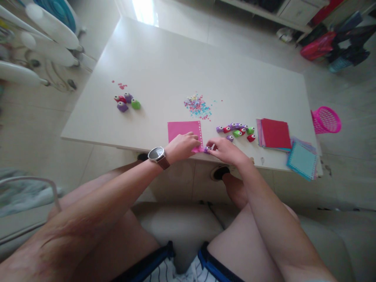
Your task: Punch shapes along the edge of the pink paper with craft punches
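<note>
Close by the white table's [235, 82] near edge, the right hand [225, 150] pinches a purple punch [207, 149] at the corner of a pink sheet [178, 129]; the left hand [182, 145] lies over the sheet, its grip impossible to tell. Confetti [197, 105] lies mid-table, a red stack [276, 134] toward the near right corner, a pink basket [326, 120] beyond the right edge on tiled floor [235, 37].
</note>
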`<state>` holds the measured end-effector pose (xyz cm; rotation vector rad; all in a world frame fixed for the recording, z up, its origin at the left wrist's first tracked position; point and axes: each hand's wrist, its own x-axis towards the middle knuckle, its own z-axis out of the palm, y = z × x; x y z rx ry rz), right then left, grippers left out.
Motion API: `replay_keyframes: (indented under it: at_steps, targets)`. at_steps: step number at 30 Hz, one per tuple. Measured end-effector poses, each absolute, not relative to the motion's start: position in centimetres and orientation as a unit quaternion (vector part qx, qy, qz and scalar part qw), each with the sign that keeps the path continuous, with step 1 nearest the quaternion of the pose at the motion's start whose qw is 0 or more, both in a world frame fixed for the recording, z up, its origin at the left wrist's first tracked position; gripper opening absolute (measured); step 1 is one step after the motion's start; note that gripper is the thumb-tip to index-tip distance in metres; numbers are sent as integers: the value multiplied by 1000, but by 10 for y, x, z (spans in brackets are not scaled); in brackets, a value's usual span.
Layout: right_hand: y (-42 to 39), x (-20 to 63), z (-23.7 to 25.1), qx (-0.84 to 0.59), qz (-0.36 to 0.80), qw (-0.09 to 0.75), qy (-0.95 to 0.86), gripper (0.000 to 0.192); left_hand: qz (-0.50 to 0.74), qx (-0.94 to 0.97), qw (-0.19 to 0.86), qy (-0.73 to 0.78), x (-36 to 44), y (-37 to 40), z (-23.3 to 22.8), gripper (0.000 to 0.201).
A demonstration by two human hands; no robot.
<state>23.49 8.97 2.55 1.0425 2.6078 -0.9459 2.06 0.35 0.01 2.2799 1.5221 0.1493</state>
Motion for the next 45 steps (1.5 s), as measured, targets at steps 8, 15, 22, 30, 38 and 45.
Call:
replay_keyframes:
  at_steps: [8, 15, 22, 30, 38, 45]
  targets:
    - [90, 236, 23, 343, -324, 74, 879, 9, 53, 817, 188, 543, 20, 3, -1, 11]
    - [90, 235, 25, 343, -316, 77, 881, 9, 51, 817, 183, 544, 20, 3, -1, 10]
    - [89, 235, 25, 345, -315, 79, 880, 7, 51, 818, 184, 543, 21, 3, 0, 11]
    - [89, 235, 25, 346, -321, 75, 879, 5, 47, 815, 185, 547, 22, 3, 1, 12]
    - [89, 235, 27, 348, -312, 80, 880, 7, 42, 814, 187, 549, 21, 2, 2, 13]
    - [89, 235, 26, 349, -309, 82, 881, 6, 44, 814, 188, 548, 21, 3, 2, 14]
